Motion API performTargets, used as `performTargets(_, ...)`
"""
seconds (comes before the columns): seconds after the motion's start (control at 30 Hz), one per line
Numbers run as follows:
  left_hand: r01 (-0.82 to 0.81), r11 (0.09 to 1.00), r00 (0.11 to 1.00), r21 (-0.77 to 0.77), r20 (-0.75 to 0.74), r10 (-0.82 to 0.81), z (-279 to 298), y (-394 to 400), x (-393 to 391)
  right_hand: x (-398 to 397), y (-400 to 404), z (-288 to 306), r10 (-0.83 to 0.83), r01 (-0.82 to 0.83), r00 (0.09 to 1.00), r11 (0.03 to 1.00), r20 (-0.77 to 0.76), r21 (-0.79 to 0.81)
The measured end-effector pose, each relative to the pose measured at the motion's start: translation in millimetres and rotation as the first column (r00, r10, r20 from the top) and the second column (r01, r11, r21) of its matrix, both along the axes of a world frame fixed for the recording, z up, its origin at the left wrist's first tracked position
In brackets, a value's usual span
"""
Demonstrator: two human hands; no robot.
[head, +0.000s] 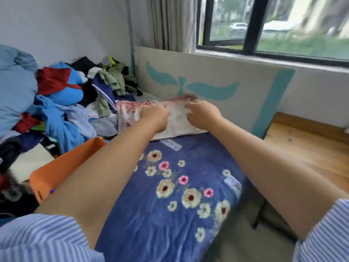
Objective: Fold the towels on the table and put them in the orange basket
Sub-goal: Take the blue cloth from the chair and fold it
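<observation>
A white towel with a pink and red pattern (130, 112) lies at the far end of the table, against a white board. My left hand (155, 115) grips a bunch of this towel near its middle. My right hand (202, 115) hovers over the towel's white right part with fingers curled; whether it pinches the cloth is unclear. A large blue towel with flowers (170, 195) is spread flat on the table between my arms. The orange basket (62, 167) stands at the left, partly hidden by my left forearm.
A heap of mixed clothes (62, 103) fills the left side, behind the basket. A white board with teal shapes (207, 78) stands upright behind the towels. A wooden surface (306, 148) lies to the right, under a window.
</observation>
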State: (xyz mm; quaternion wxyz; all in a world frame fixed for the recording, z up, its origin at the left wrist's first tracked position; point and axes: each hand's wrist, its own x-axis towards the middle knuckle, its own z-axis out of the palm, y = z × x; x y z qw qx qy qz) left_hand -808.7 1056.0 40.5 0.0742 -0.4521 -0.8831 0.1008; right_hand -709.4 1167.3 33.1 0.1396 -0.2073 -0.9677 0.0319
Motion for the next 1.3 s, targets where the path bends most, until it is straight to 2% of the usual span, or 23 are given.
performTargets(0.1, 0.158, 0.987, 0.987, 0.017, 0.001, -0.158, 5.5, 56.0, 67.9, 83.9, 36.6, 1.5, -0.223, 0.223, 0.974, 0.975, -0.028, -0.012)
performTargets(0.2, 0.352, 0.935, 0.936, 0.029, 0.003, -0.353, 9.6, 110.1, 147.3, 172.8, 66.6, 6.2, -0.396, 0.396, 0.918, 0.918, -0.013, 0.008)
performTargets(0.33, 0.609, 0.790, 0.790, 0.068, 0.033, -0.612, 12.1, 182.0, 280.9, 310.1, 99.8, 7.2, -0.621, 0.621, 0.783, 0.784, -0.024, -0.003)
performTargets(0.47, 0.747, 0.659, 0.659, 0.090, 0.036, -0.752, 7.8, 233.5, 400.8, 435.6, 119.3, 5.5, -0.757, 0.756, 0.653, 0.653, -0.016, -0.037)
performTargets(0.67, 0.844, 0.526, 0.524, 0.109, 0.047, -0.851, 2.7, 292.5, 553.7, 615.6, 152.4, 9.2, -0.855, 0.852, 0.519, 0.518, -0.007, -0.072)
performTargets(0.87, 0.866, 0.484, 0.476, 0.128, 0.089, -0.875, -0.7, 340.6, 644.5, 733.5, 181.5, 7.6, -0.919, 0.914, 0.390, 0.395, -0.063, -0.091)
performTargets(1.03, 0.873, 0.475, 0.462, 0.109, 0.127, -0.878, -6.9, 388.3, 693.9, 791.3, 219.3, -10.2, -0.941, 0.931, 0.338, 0.339, -0.031, -0.134)
performTargets(1.3, 0.870, 0.492, 0.472, 0.047, 0.212, -0.856, -48.1, 507.5, 744.4, 839.5, 329.4, -62.5, -0.938, 0.929, 0.338, 0.318, 0.079, -0.191)
